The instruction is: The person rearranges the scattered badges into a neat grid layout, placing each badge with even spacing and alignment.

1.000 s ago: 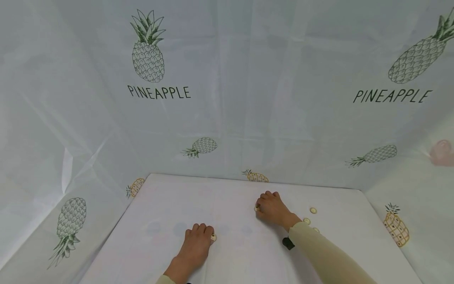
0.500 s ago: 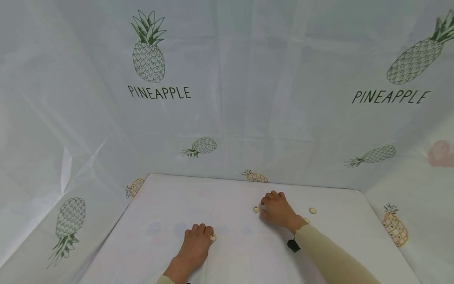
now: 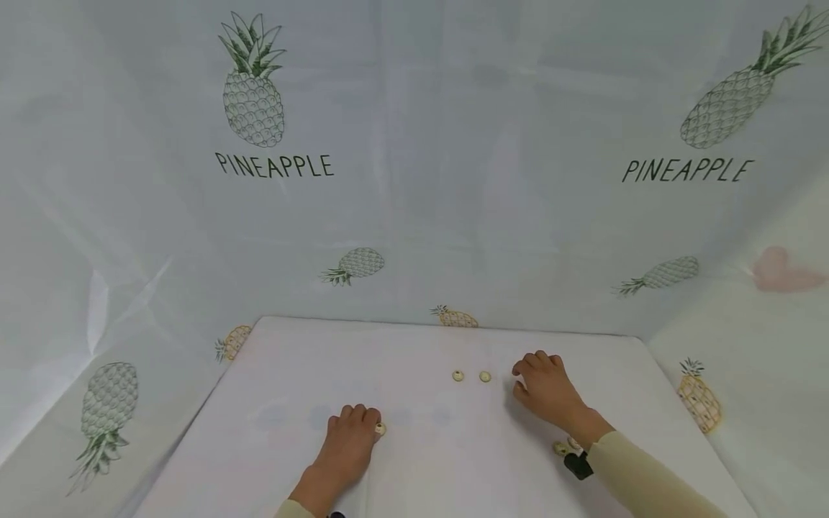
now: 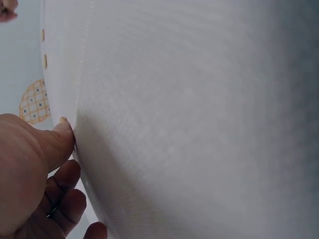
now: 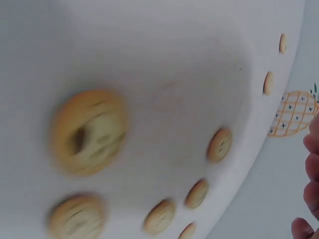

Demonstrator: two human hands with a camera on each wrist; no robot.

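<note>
My left hand (image 3: 348,440) rests on the white table, pinching a small pale round wooden-looking disc (image 3: 381,429) at its thumb and forefinger. In the left wrist view the thumb (image 4: 57,142) presses by the disc's edge (image 4: 63,119), the other fingers curled below. Farther back, two discs lie side by side, the left one (image 3: 458,375) and the right one (image 3: 485,376). My right hand (image 3: 549,388) hovers to their right, fingers loosely bent and holding nothing. Under and around it lie several more discs, among them a near one (image 5: 89,132) with dark marks and a smaller one (image 5: 219,144).
Two discs (image 3: 560,447) lie beside the black wrist device (image 3: 578,466) under the right forearm. A pineapple-printed sheet (image 3: 453,216) hangs behind and at both sides. The table's back edge (image 3: 363,321) runs along its foot.
My right hand has let go of the discs near the middle and moved right, leaving two side by side in view. The left hand stays with its disc; the head view shifted slightly.
</note>
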